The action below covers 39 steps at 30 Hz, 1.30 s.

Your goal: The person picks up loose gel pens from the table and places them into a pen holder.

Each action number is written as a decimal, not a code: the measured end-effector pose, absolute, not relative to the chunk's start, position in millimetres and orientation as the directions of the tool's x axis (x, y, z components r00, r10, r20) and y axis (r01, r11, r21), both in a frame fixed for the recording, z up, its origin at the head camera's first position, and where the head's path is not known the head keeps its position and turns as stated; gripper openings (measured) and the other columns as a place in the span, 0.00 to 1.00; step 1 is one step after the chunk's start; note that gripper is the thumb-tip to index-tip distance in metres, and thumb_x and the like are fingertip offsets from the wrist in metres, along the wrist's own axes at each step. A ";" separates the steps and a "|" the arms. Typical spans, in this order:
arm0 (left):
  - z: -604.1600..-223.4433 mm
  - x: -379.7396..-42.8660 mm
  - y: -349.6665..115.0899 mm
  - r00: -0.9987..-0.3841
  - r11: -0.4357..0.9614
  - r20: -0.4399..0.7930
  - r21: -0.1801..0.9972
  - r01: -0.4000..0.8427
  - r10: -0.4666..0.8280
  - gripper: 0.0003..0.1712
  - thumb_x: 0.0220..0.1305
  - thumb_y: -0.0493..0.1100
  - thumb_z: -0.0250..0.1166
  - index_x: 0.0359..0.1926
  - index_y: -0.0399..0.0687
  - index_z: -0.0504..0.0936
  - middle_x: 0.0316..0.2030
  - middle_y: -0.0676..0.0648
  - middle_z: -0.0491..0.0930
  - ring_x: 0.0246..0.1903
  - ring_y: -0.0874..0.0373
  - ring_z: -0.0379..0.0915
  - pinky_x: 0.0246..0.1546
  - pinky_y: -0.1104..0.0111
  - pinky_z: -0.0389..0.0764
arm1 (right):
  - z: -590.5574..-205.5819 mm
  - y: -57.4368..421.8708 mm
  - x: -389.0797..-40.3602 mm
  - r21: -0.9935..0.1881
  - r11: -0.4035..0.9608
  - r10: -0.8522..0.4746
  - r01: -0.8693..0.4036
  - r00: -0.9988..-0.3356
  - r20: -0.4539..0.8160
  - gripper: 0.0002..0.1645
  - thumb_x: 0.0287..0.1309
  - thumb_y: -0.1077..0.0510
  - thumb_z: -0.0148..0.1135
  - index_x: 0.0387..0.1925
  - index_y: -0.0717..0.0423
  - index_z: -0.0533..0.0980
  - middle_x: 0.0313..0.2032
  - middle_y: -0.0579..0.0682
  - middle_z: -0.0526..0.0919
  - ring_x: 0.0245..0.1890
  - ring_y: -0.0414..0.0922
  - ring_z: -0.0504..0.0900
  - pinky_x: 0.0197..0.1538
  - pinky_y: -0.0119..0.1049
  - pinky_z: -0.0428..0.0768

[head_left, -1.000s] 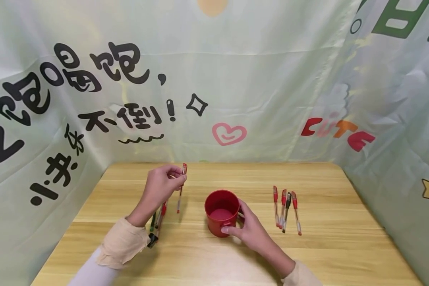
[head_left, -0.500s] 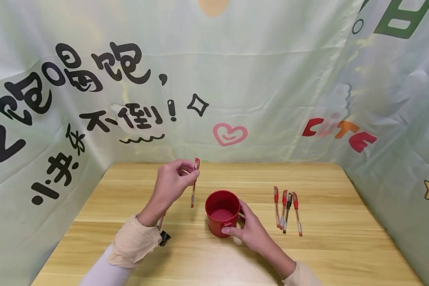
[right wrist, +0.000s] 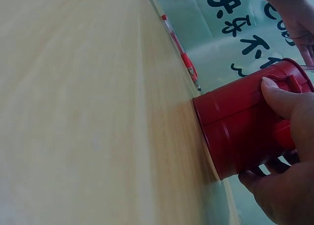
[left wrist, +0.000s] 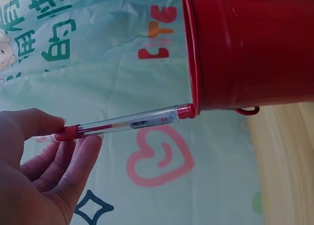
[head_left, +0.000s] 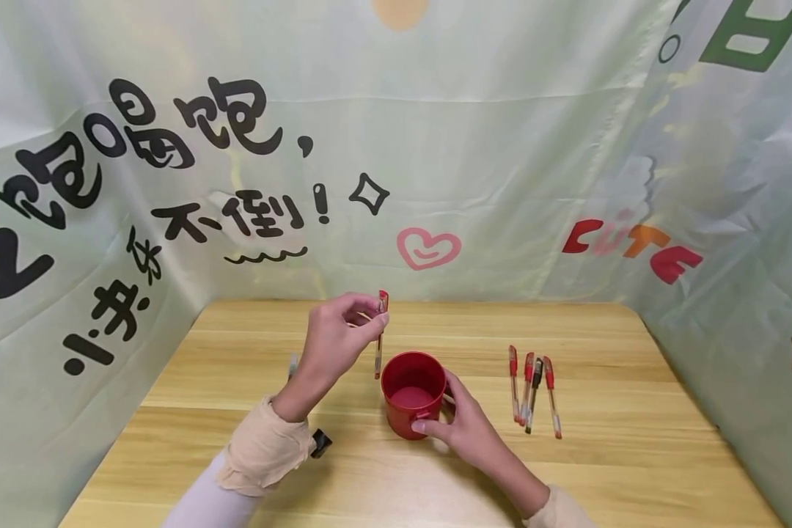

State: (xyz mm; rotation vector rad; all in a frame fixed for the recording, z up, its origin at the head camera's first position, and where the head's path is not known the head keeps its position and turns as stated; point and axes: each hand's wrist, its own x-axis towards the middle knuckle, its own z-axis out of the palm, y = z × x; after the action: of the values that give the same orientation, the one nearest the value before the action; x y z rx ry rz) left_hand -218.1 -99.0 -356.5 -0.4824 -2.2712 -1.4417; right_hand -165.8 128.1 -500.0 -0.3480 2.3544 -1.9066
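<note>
In the head view, my left hand (head_left: pixel 343 337) pinches a red gel pen (head_left: pixel 379 353) near its capped top. The pen hangs nearly upright just left of the red metal bucket (head_left: pixel 402 419). Seen from the left wrist, the lower end of the pen (left wrist: pixel 147 121) is right by the bucket's rim (left wrist: pixel 192 63); whether they touch I cannot tell. My right hand (head_left: pixel 465 425) grips the bucket from the right, with the thumb (right wrist: pixel 282 98) on its side near a small handle lug. The bucket stands upright on the table, and its visible inside holds no pens.
Several pens (head_left: pixel 531 392), red ones and a black one, lie on the wooden table (head_left: pixel 633 469) at the right. A black object (head_left: pixel 320 443) shows beside the left wrist, which hides most of what lies there. Printed cloth (head_left: pixel 501 147) encloses the table's back and sides.
My left hand has carried the red gel pen rightward and slightly up, close to the bucket's rim. The right hand and bucket have stayed put.
</note>
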 end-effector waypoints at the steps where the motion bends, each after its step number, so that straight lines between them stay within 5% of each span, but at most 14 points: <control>1: -356.3 -217.7 -97.9 -0.857 0.406 0.510 0.770 0.492 0.072 0.06 0.57 0.38 0.76 0.36 0.44 0.89 0.30 0.47 0.89 0.26 0.59 0.86 0.29 0.72 0.86 | -499.9 128.0 -165.7 -0.974 0.194 -0.234 -0.118 -0.970 0.071 0.58 0.45 0.54 0.84 0.76 0.42 0.63 0.70 0.46 0.74 0.73 0.52 0.71 0.76 0.57 0.69; 22: -376.8 -216.0 -72.1 -0.860 0.333 0.467 0.793 0.510 0.204 0.05 0.61 0.40 0.76 0.38 0.50 0.88 0.34 0.51 0.90 0.32 0.63 0.87 0.38 0.71 0.88 | -499.2 128.2 -167.0 -0.972 0.202 -0.243 -0.118 -0.968 0.067 0.58 0.47 0.51 0.83 0.77 0.39 0.61 0.71 0.45 0.73 0.73 0.51 0.71 0.75 0.55 0.70; 39: -397.0 -211.7 -61.3 -0.880 0.422 0.371 0.776 0.469 0.295 0.05 0.60 0.41 0.75 0.37 0.46 0.89 0.31 0.49 0.91 0.28 0.67 0.85 0.32 0.76 0.86 | -501.4 128.1 -168.2 -0.965 0.226 -0.251 -0.135 -0.965 0.076 0.59 0.50 0.50 0.81 0.79 0.41 0.58 0.72 0.48 0.72 0.73 0.54 0.70 0.73 0.56 0.74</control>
State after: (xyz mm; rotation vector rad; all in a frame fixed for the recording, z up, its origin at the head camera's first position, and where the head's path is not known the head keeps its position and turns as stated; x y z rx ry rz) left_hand -211.7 -61.3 -397.0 -0.6777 -2.4942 -1.4492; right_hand -168.2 128.1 -501.4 -0.3764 2.3837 -1.8590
